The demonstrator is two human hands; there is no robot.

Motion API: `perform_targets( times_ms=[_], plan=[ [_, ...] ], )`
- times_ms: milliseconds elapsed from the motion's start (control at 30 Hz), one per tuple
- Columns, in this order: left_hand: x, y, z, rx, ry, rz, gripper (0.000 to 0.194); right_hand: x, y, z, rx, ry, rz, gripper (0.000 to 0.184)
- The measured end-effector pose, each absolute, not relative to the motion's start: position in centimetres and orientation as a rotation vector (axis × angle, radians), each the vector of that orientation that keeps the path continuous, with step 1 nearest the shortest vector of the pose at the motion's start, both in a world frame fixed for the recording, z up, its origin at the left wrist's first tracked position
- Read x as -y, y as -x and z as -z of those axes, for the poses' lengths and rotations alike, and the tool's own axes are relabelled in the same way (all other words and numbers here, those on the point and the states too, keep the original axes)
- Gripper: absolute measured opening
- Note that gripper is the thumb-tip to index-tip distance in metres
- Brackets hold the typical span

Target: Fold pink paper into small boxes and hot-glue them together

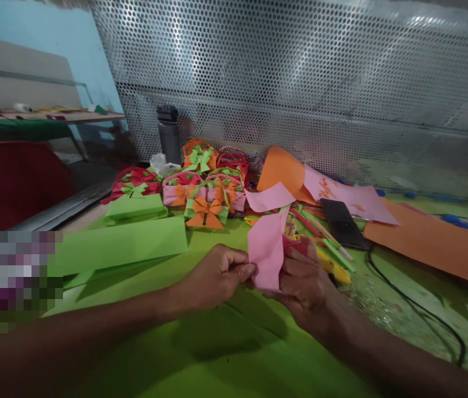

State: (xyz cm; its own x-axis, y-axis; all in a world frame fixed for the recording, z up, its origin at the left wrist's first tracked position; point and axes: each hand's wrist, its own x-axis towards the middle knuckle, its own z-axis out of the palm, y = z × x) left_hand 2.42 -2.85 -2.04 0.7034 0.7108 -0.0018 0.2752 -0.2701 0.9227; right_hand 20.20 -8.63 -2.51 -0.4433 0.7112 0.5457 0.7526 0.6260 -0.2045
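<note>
A folded piece of pink paper (265, 251) is held up between both hands, above the green sheet on the table. My left hand (219, 275) pinches its lower left edge between thumb and forefinger. Around its right side my right hand (304, 282) is closed, with the fingers partly hidden behind the paper. A bit of red shows by the right fingers; I cannot make out what it is. Just beyond the hands stand several small paper bags with bows, among them a green one with an orange bow (206, 213).
Folded green paper (134, 243) lies at the left. At the right are a black phone (341, 221), a black cable (420, 309), orange sheets (436, 237) and yellow-handled scissors (337, 271). A dark bottle (169, 135) stands before the perforated metal panel (279, 66).
</note>
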Motion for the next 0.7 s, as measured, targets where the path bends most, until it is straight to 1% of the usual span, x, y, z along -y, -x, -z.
perform_targets(
  times_ms=[133, 300, 433, 700],
  plan=[
    [2.3, -2.22, 2.07, -0.713, -1.9, -0.46, 0.033, 8.72, -20.2, 2.29, 2.295, 1.169, 0.042, 0.023],
    [1.85, -2.05, 2.15, -0.655, -1.956, -0.437, 0.027, 8.84, -20.25, 2.35, 2.296, 1.185, 0.071, 0.016],
    [1.89, -2.13, 2.26, -0.68, -1.968, -0.431, 0.026, 8.98, -20.29, 2.46, 2.299, 1.194, 0.072, 0.019],
    [2.12, -2.35, 2.76, -0.688, -1.939, -0.434, 0.019, 8.91, -20.52, 3.16, 2.263, 1.211, 0.075, 0.017]
  ],
)
